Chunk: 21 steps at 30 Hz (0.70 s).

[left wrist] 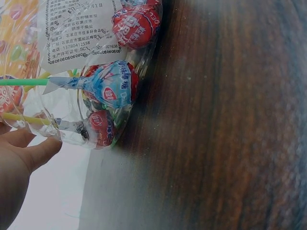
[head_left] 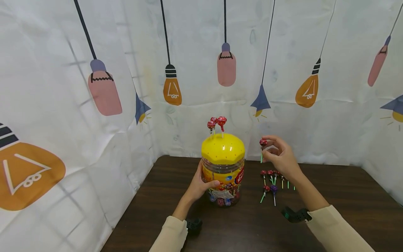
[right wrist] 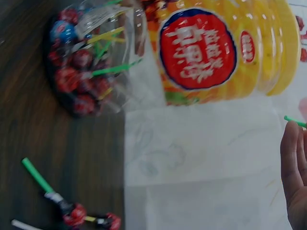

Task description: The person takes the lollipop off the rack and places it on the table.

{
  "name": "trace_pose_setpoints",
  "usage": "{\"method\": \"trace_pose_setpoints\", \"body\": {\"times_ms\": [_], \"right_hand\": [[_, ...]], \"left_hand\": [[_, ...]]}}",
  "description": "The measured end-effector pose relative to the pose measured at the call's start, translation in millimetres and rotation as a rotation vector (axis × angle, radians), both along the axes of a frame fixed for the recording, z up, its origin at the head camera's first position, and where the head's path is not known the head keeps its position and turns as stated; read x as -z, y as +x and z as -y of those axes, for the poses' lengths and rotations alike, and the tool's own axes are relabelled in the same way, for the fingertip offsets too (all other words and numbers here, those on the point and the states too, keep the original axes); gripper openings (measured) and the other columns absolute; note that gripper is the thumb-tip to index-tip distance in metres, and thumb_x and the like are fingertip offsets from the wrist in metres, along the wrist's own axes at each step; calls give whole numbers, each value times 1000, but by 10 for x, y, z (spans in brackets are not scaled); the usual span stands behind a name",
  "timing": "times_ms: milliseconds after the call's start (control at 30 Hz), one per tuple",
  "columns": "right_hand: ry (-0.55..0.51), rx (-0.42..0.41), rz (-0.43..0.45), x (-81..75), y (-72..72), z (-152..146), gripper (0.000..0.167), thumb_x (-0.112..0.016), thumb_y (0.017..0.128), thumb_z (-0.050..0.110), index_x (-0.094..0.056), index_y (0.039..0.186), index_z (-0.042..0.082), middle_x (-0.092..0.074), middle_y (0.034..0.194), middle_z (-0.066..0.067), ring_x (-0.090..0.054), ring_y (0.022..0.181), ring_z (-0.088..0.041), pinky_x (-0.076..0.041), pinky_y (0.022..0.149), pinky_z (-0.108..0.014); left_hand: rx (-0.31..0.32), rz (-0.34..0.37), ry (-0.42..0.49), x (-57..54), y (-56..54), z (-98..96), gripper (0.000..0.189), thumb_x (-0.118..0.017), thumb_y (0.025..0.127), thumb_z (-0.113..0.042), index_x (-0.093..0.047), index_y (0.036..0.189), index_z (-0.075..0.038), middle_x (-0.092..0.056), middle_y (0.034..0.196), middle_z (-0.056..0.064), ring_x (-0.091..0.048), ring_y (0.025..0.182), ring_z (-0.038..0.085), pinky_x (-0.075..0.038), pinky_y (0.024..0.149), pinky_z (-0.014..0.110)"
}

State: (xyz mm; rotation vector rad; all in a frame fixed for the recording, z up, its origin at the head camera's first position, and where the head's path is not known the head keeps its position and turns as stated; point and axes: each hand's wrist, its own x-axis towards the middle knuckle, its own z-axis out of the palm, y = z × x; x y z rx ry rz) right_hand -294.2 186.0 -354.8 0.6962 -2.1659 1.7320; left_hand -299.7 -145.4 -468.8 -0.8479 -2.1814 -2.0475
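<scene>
A clear plastic jar (head_left: 223, 178) with a yellow domed lid (head_left: 223, 149) stands on the table, wrapped lollipops inside it. Three red lollipops (head_left: 221, 121) stick up from holes in the lid. My left hand (head_left: 199, 183) grips the jar's left side, thumb across the front label. To the right of the jar and at lid height, my right hand (head_left: 280, 155) pinches a red-wrapped lollipop (head_left: 263, 142), its green stick pointing down. In the right wrist view only the tip of that green stick (right wrist: 293, 120) shows beside the fingers.
Several lollipops lie on the dark wooden table (head_left: 248, 227) below my right hand, among them a purple one (head_left: 274, 189) and a red one (head_left: 266, 188). A white cloth (head_left: 195, 126) printed with lamps hangs behind and along the left.
</scene>
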Motion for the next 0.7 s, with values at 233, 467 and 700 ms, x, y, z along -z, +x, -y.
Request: {"method": "trace_pose_setpoints", "body": {"times_ms": [233,467,700], "right_hand": [[-11,-24,8,194,34,-157,44,-63,98,-2,-54,139,7,-60,106,-7,-70,77,-18,-62,63,-34],[21,-10,34,449,83,-312,45,-63,98,-3,-52,141,7,-59,107,-7,-70,71,-19,-62,62,-33],[55,35,67,727,132,-494,45,-65,97,-2,-52,140,6,-62,103,0,-70,72,-17,-62,63,-32]], "left_hand": [[2,6,3,2,-5,1,98,-80,90,-39,-11,161,-43,-43,155,0,-51,135,22,-44,115,47],[-7,7,-6,11,-4,-3,100,-80,89,-41,-10,161,-44,-42,156,-1,-50,136,22,-43,116,49],[0,0,-4,-1,-4,3,99,-79,90,-41,-10,161,-43,-42,156,-1,-51,135,21,-44,116,47]]}}
